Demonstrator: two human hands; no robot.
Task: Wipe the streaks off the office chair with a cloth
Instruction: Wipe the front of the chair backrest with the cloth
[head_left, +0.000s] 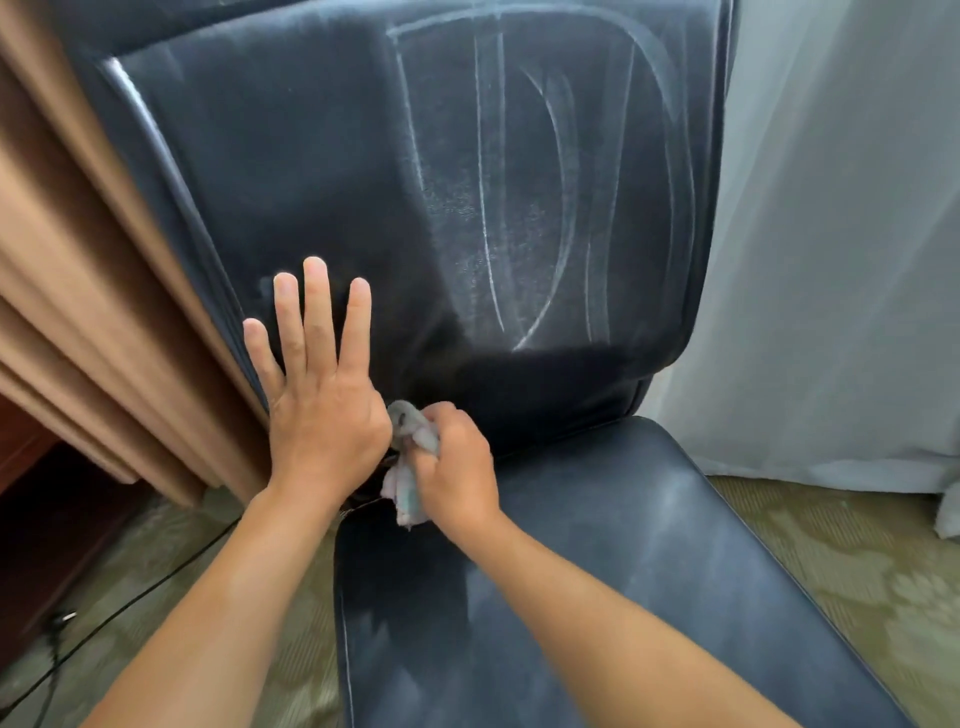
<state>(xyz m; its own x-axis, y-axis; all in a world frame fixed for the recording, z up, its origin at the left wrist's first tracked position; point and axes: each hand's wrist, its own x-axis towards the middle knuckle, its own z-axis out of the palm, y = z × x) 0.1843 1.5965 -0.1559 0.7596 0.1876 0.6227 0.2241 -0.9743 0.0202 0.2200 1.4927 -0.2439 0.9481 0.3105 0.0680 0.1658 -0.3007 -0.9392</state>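
Note:
A black leather office chair fills the view, with its backrest (322, 171) ahead and its seat (649, 545) below. White streaks (524, 208) run in long curves down the right half of the backrest. The left half looks darker and plain. My left hand (317, 395) lies flat on the lower left of the backrest, fingers spread. My right hand (457, 467) is shut on a crumpled pale grey cloth (408, 457) at the crease between backrest and seat, just right of my left hand.
Brown pleated curtains (78, 291) hang close to the chair's left edge. A pale grey curtain (831, 249) hangs on the right. Patterned carpet (857, 561) lies under the chair. A black cable (130, 597) crosses the floor at lower left, beside dark wooden furniture (26, 493).

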